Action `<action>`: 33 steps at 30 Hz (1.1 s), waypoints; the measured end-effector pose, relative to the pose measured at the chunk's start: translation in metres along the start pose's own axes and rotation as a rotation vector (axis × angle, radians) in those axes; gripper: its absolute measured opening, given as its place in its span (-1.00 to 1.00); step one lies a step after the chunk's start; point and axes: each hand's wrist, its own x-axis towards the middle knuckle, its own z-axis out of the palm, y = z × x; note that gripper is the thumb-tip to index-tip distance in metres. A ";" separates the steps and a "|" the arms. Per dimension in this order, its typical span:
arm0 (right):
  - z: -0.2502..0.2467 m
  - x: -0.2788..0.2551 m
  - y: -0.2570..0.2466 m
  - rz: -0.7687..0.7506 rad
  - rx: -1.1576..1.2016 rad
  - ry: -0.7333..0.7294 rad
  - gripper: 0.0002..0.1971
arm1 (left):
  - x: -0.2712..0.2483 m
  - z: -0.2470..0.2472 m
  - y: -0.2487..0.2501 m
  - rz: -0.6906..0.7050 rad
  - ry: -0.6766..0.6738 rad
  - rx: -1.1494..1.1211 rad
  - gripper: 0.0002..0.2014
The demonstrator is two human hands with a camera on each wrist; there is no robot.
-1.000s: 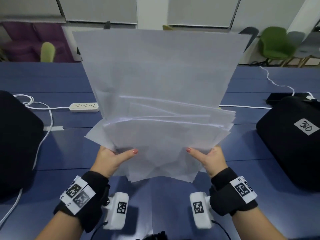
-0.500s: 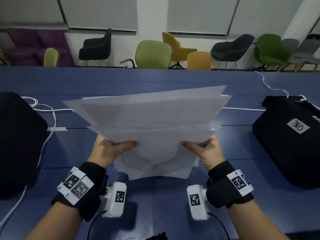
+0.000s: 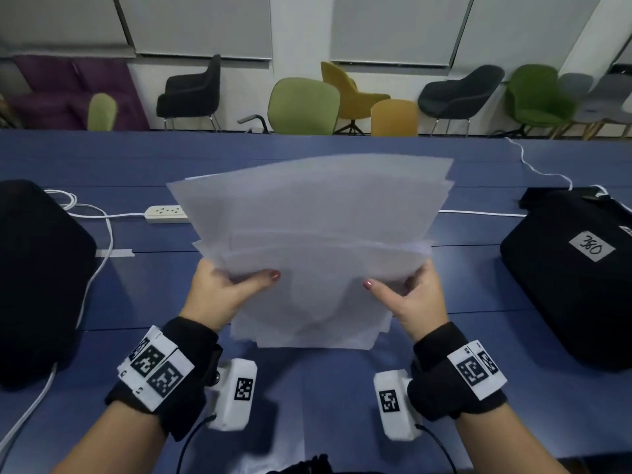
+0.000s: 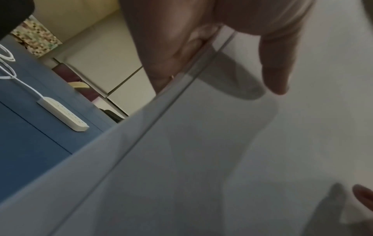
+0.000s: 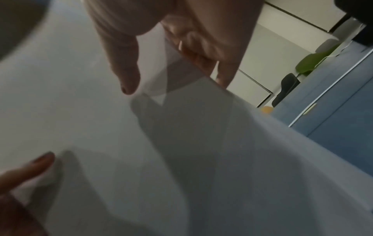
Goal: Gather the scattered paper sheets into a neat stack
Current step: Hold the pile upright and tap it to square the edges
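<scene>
Gripping from both sides, the two hands have the paper sheets (image 3: 311, 241) up at the centre of the head view, tilted away with the far edge raised and the near edge low against the blue table (image 3: 307, 398). Left hand (image 3: 222, 295) sits at the lower-left edge of the bundle, thumb laid flat across the top sheet, fingers tucked out of sight underneath. Right hand (image 3: 415, 302) mirrors it at the lower right, thumb on top, fingers behind. Edges aren't lined up: several sheets stick out in steps along the left and right sides and at the bottom.

Left wrist view: the thumb (image 4: 276, 63) presses down on the sheets, fingers (image 4: 167, 52) curled round the edge, pinching it. Right wrist view shows the same, thumb (image 5: 123, 63) on the paper and fingers (image 5: 207, 47) wrapped under the edge.

Around them: a black bag (image 3: 37, 278) at the left of the frame, another black case (image 3: 574, 278) with a white label at the right, a white power strip (image 3: 166, 213) with its cable at middle left. Chairs (image 3: 304, 106) line the wall across the top.
</scene>
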 end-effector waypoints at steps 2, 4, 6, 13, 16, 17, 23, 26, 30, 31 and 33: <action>0.005 -0.002 -0.001 -0.010 0.004 -0.006 -0.39 | -0.003 0.002 0.000 -0.006 0.011 -0.038 -0.58; 0.009 -0.002 -0.002 -0.013 0.025 -0.004 -0.26 | -0.002 0.001 0.000 0.001 0.041 -0.037 -0.52; 0.008 0.001 -0.004 -0.012 0.058 0.013 -0.28 | 0.001 -0.002 0.002 0.011 0.031 -0.051 -0.57; 0.014 -0.001 -0.003 -0.030 0.029 -0.021 -0.43 | -0.001 0.002 0.004 0.022 0.009 -0.041 -0.55; 0.009 0.001 0.002 -0.036 0.020 -0.026 -0.50 | 0.001 -0.003 0.003 0.038 0.004 -0.008 -0.60; 0.008 0.001 0.004 -0.022 0.012 -0.027 -0.51 | 0.001 -0.003 0.004 0.043 0.008 -0.004 -0.60; 0.004 0.005 0.006 0.048 0.050 -0.055 -0.65 | 0.011 -0.010 0.004 0.040 0.029 -0.028 -0.46; 0.003 0.002 0.012 0.107 0.022 -0.085 -0.67 | 0.008 -0.013 -0.011 -0.028 -0.047 -0.015 -0.41; 0.011 0.000 0.014 0.121 -0.015 -0.069 -0.74 | 0.000 -0.003 -0.020 -0.077 0.036 0.065 -0.76; 0.011 0.000 0.011 0.103 -0.007 -0.056 -0.73 | 0.001 -0.003 -0.017 -0.066 0.056 0.074 -0.77; 0.010 0.001 0.005 0.054 0.004 -0.055 -0.75 | 0.005 -0.007 -0.011 -0.042 0.053 0.072 -0.73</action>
